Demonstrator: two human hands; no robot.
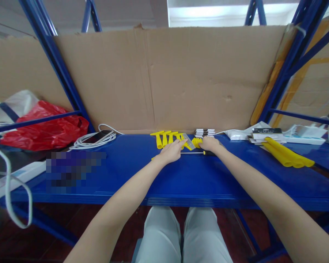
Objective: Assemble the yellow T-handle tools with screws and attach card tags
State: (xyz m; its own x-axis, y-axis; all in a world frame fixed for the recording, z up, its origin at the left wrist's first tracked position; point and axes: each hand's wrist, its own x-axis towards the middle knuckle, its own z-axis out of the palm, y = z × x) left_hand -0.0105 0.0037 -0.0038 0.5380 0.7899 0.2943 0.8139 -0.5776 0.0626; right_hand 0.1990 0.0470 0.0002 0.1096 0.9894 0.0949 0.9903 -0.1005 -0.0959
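Note:
My left hand is at the middle of the blue shelf, its fingers closed on a yellow scraper with a flat, pale, see-through blade. My right hand has its fingers bent against a small heap of yellow plastic pieces; its fingertips are partly hidden. Left of these, several yellow T-shaped handles lie in a row. A screwdriver with a black and yellow handle rests crosswise below both hands. Behind the right hand are stacked small white and black packs.
At the left lie a red plastic bag, a phone and a coiled white cable. Rolled yellow sheets and a white power strip sit at the right. A cardboard panel stands behind, between blue metal posts.

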